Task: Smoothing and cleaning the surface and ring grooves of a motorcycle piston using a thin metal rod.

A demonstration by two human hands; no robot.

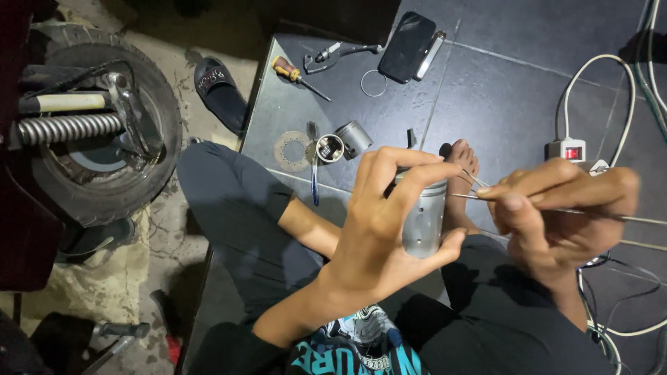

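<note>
Firmly wrapped, the left hand (379,229) holds a grey metal cylinder (424,215) above the lap, while the right hand (556,208) pinches thin metal rods (472,189) whose tips meet its upper rim. Probing looks underway, not finished. The cylinder is dull, with small holes. A piston (354,137) lies on the floor beyond

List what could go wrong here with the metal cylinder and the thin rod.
1. The left hand grips the metal cylinder in mid-air above the lap; a slip could drop it onto the bare foot.
2. The right hand pokes a thin rod at the cylinder close to the left fingers; it might jab them.
3. White cables lie near the right arm and could snag.
</note>
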